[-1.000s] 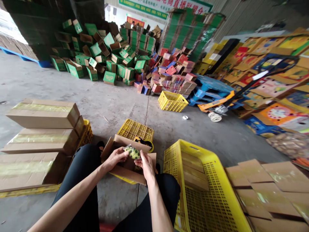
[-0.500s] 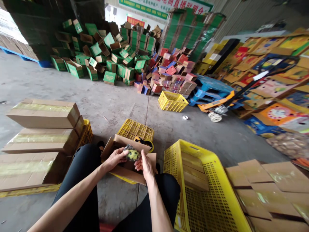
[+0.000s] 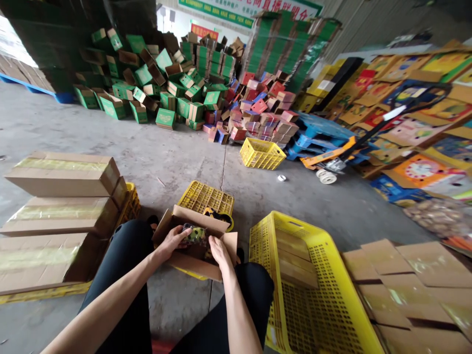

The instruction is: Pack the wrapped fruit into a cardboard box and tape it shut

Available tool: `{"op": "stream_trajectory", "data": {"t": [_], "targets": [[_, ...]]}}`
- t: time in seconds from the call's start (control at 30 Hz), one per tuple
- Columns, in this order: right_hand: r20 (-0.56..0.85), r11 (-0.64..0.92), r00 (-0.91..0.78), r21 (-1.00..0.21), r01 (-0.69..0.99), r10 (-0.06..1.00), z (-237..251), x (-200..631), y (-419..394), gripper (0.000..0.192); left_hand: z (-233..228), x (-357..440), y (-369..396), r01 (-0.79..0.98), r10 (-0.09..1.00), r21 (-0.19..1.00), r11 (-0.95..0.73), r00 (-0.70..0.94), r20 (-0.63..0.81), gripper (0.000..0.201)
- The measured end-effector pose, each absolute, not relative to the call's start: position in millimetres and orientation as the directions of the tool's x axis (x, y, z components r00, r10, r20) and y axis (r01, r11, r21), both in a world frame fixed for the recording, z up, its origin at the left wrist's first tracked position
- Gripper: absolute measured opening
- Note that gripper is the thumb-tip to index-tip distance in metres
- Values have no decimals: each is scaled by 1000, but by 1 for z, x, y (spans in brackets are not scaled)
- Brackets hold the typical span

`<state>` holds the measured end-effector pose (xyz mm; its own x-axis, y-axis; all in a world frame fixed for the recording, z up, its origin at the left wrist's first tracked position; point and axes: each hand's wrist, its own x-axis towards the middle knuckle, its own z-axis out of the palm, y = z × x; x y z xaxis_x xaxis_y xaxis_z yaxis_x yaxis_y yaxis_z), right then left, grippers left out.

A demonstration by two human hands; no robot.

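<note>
Between my legs stands an open cardboard box (image 3: 201,267), its flaps raised, on a yellow crate. A yellow-green packet with dark spots (image 3: 199,234), in what looks like clear wrap, is inside the box opening. My left hand (image 3: 174,241) grips the packet's left end, thumb on top. My right hand (image 3: 220,250) reaches in from the right, its fingers fairly straight and close to the packet's right end; whether they touch it I cannot tell. The inside of the box is dark, and other contents are hard to make out. A tape dispenser (image 3: 218,215) lies behind the box.
Taped cartons (image 3: 66,172) are stacked at left. A large yellow crate (image 3: 332,285) holding flat cardboard stands at right, beside more cartons (image 3: 416,290). Farther off are a small yellow crate (image 3: 262,153), a pallet jack (image 3: 334,160) and heaped green boxes (image 3: 165,118).
Both hands have moved slightly down into the box, taking the packet from above the opening to within it. The view has shifted a little.
</note>
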<state>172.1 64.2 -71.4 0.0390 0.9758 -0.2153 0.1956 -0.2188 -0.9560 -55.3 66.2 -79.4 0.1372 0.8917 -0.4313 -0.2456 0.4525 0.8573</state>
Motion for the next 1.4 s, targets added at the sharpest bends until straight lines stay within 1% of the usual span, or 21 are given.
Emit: {"op": "stream_trajectory", "data": {"t": [0.1, 0.17, 0.23, 0.37, 0.47, 0.6, 0.73, 0.87, 0.9, 0.93, 0.97, 1.03, 1.07, 1.1, 1.13, 1.17, 1.23, 1.27, 1.33, 1.4], "targets": [[-284, -250, -7, -854, 456, 959, -73, 165, 65, 22, -82, -54, 67, -232, 891, 861, 453, 110, -440, 67], [-338, -257, -22, -753, 606, 941, -74, 161, 64, 29, -84, -54, 67, -214, 894, 868, 447, 88, -439, 66], [-396, -261, -17, -636, 726, 918, -74, 158, 61, 31, -84, -54, 67, -212, 901, 876, 434, 70, -429, 63], [-470, -254, 33, -415, 874, 882, -72, 155, 56, 33, -84, -54, 67, -197, 913, 891, 408, 58, -405, 56], [-486, -233, 56, -312, 921, 872, -69, 151, 54, 34, -83, -53, 68, -182, 906, 887, 423, 65, -419, 57], [-454, -203, 76, -239, 950, 888, -66, 148, 55, 33, -83, -53, 68, -156, 903, 890, 429, 90, -420, 54], [-362, -177, 92, -210, 962, 928, -61, 146, 55, 29, -85, -54, 69, -115, 888, 887, 446, 183, -423, 51], [-236, -137, 85, -211, 968, 968, -52, 148, 52, 30, -87, -55, 70, -154, 862, 863, 481, 261, -435, 56], [-188, -124, 81, -228, 966, 979, -49, 151, 51, 31, -87, -56, 71, -164, 855, 853, 495, 266, -445, 59], [-129, -109, 76, -274, 955, 989, -46, 154, 50, 32, -88, -56, 71, -175, 849, 844, 507, 269, -455, 63], [-63, -92, 75, -355, 930, 995, -44, 158, 50, 32, -89, -56, 72, -186, 845, 837, 515, 271, -461, 67], [53, -46, 97, -597, 801, 994, -40, 166, 51, 32, -89, -57, 72, -195, 845, 834, 515, 280, -456, 76], [75, -27, 120, -731, 682, 990, -39, 169, 52, 32, -89, -57, 71, -195, 845, 836, 513, 288, -451, 79], [65, -23, 145, -844, 535, 987, -38, 170, 53, 32, -88, -57, 70, -195, 843, 837, 512, 304, -445, 82], [34, -30, 164, -927, 373, 986, -38, 170, 55, 33, -87, -57, 70, -195, 837, 836, 513, 331, -436, 83], [-5, -43, 177, -977, 211, 984, -38, 168, 56, 34, -85, -57, 68, -196, 826, 833, 518, 368, -427, 82], [-80, -70, 187, -996, -62, 979, -39, 163, 58, 35, -81, -56, 66, -210, 801, 826, 523, 454, -392, 77], [-104, -76, 187, -985, -153, 977, -40, 159, 59, 36, -79, -55, 66, -218, 793, 827, 518, 485, -369, 72], [-125, -79, 174, -965, -250, 977, -42, 155, 59, 38, -76, -54, 65, -240, 800, 835, 495, 502, -330, 62], [-122, -81, 149, -963, -256, 981, -43, 154, 59, 40, -75, -53, 65, -270, 826, 844, 464, 476, -302, 55]]}}
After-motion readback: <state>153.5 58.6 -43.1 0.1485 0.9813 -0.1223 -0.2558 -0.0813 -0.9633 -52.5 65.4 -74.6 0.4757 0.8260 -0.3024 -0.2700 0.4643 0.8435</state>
